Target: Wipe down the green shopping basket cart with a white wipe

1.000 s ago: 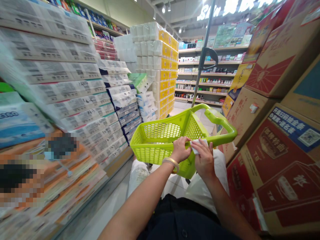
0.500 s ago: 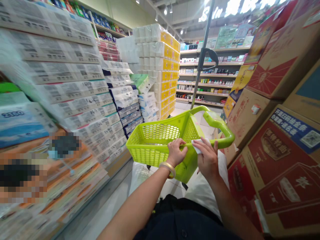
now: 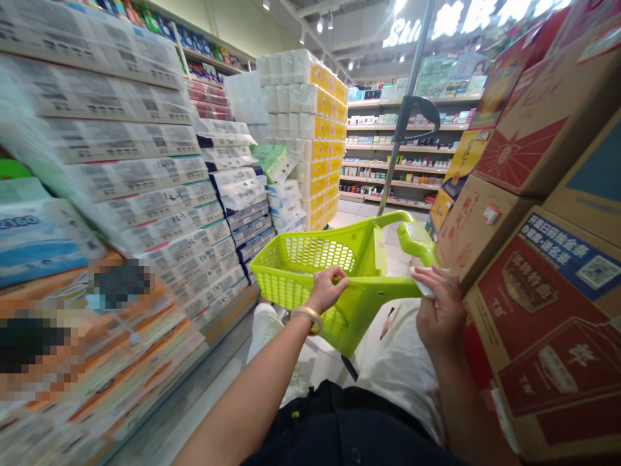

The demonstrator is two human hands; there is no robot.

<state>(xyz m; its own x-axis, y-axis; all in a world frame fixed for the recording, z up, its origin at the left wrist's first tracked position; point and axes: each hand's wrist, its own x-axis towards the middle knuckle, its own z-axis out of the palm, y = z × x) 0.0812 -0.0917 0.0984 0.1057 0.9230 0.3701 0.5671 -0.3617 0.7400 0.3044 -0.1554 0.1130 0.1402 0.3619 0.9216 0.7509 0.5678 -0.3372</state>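
A lime-green plastic shopping basket (image 3: pixel 291 288) hangs in front of me over the aisle floor. My left hand (image 3: pixel 326 289) is closed on its near rim. My right hand (image 3: pixel 440 310) is closed on a white wipe or tissue (image 3: pixel 423 288), pressed against the green handle bar (image 3: pixel 417 243) at the basket's right end. A gold bangle sits on my left wrist. The inside of the basket looks empty as far as I can see.
Stacked packs of tissue and toilet paper (image 3: pixel 160 194) fill the left side. Brown and red cartons (image 3: pixel 538 259) are stacked close on the right. A tower of white-and-yellow paper packs (image 3: pixel 310 136) stands ahead. A grey pole (image 3: pixel 407 110) rises behind the basket, with shelves beyond.
My right hand has slid to the right along the handle with the white wipe, away from my left hand. The basket has swung slightly, and my left hand has shifted a little left on the rim.
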